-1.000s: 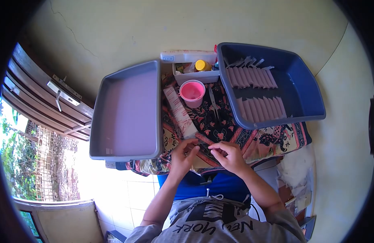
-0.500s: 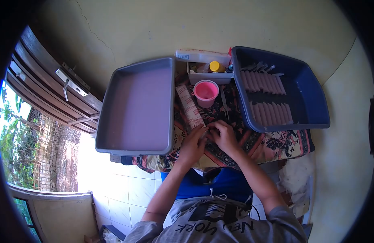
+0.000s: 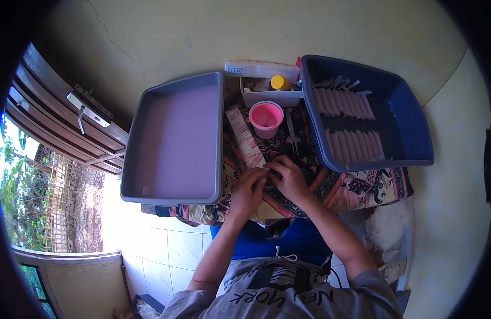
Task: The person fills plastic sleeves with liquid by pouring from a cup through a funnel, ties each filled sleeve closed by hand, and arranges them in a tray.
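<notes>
Near the front edge of the cloth-covered desk (image 3: 386, 184), the two hands meet at the near end of a printed plastic strip (image 3: 244, 134), which lies slanting between the grey basin (image 3: 221, 159) and the pink cup (image 3: 265, 120) – perhaps so placed for easy reach. The left hand (image 3: 247, 191) is half closed, fingers curled; the right hand (image 3: 289, 181) is bent too, with thumb and finger almost together, as in a pinch. Their fingertips come close, maybe for fine work – but I cannot tell if either one holds something. The basin, with mauve liquid (image 3: 179, 138), is at the left front corner. Toward the right edge, the blue tub (image 3: 392, 117) carries filled bags (image 3: 345, 102) in two rows, probably to keep them orderly.
</notes>
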The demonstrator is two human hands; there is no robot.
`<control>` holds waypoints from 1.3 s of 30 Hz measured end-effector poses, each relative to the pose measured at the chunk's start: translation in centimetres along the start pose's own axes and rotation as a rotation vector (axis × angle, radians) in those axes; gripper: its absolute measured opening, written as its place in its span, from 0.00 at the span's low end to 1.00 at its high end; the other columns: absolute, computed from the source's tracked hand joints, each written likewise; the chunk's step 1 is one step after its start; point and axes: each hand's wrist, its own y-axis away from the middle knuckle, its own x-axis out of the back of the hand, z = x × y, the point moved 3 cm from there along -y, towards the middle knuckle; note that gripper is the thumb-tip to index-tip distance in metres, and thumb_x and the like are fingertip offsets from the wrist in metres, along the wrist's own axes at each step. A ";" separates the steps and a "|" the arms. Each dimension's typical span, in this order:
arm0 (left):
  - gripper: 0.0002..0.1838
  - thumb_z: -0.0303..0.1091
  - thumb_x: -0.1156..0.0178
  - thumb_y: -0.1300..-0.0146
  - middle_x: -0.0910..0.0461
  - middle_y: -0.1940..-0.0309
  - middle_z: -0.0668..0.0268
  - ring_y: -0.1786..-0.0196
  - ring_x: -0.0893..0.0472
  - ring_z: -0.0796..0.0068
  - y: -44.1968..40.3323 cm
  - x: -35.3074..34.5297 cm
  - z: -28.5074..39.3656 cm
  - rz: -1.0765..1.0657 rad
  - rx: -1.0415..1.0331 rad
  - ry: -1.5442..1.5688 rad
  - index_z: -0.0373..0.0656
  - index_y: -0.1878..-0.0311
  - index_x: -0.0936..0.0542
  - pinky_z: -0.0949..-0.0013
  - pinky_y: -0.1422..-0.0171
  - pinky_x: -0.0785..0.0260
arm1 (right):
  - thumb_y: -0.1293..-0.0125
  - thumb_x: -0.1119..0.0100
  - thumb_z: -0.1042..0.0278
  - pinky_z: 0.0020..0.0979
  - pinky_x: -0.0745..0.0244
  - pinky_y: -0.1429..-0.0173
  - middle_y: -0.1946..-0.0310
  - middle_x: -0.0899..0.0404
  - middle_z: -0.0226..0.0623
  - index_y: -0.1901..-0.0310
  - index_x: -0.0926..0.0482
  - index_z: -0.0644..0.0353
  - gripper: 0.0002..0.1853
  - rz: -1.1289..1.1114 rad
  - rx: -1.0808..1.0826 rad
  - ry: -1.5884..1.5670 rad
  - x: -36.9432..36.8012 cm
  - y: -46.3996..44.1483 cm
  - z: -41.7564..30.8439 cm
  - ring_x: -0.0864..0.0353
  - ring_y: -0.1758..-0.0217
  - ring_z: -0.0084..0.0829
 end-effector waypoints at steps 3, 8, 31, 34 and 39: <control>0.08 0.24 0.44 0.40 0.21 0.59 0.56 0.57 0.20 0.55 0.1 0.3 0.4 -0.010 0.006 0.024 0.37 0.58 0.21 0.63 0.54 0.28 | 0.48 0.37 0.78 0.38 0.24 0.60 0.65 0.24 0.41 0.62 0.19 0.61 0.10 0.000 0.014 -0.004 -0.2 0.0 0.5 0.20 0.63 0.44; 0.08 0.24 0.44 0.39 0.20 0.60 0.55 0.56 0.20 0.55 0.2 0.7 0.0 -0.020 0.049 0.028 0.37 0.58 0.21 0.62 0.53 0.28 | 0.45 0.39 0.78 0.37 0.25 0.61 0.66 0.23 0.44 0.64 0.19 0.64 0.06 0.077 -0.025 -0.100 -0.2 -0.4 0.8 0.19 0.63 0.45; 0.27 0.52 0.44 0.35 0.21 0.58 0.59 0.54 0.24 0.70 1.9 3.5 5.6 -0.009 0.042 0.751 0.31 0.57 0.20 0.70 0.47 0.36 | 0.32 0.48 0.75 0.17 0.34 0.69 0.74 0.23 0.32 0.60 0.27 0.66 0.04 -0.088 -0.209 -0.799 9.8 0.3 -10.1 0.27 0.73 0.13; 0.27 0.52 0.37 0.41 0.21 0.59 0.59 0.55 0.24 0.67 0.8 4.6 8.1 -0.084 -0.062 0.685 0.33 0.56 0.20 0.69 0.48 0.35 | 0.33 0.45 0.75 0.16 0.34 0.68 0.74 0.24 0.28 0.61 0.25 0.66 0.04 -0.110 -0.257 -0.807 9.7 -0.2 -10.3 0.26 0.71 0.12; 0.18 0.39 0.31 0.45 0.21 0.62 0.60 0.56 0.23 0.68 0.2 5.8 10.2 0.036 -0.103 0.524 0.37 0.56 0.18 0.69 0.50 0.32 | 0.34 0.43 0.74 0.15 0.34 0.69 0.73 0.24 0.25 0.61 0.24 0.65 0.04 -0.280 -0.318 -0.827 9.7 -1.1 -10.9 0.27 0.72 0.10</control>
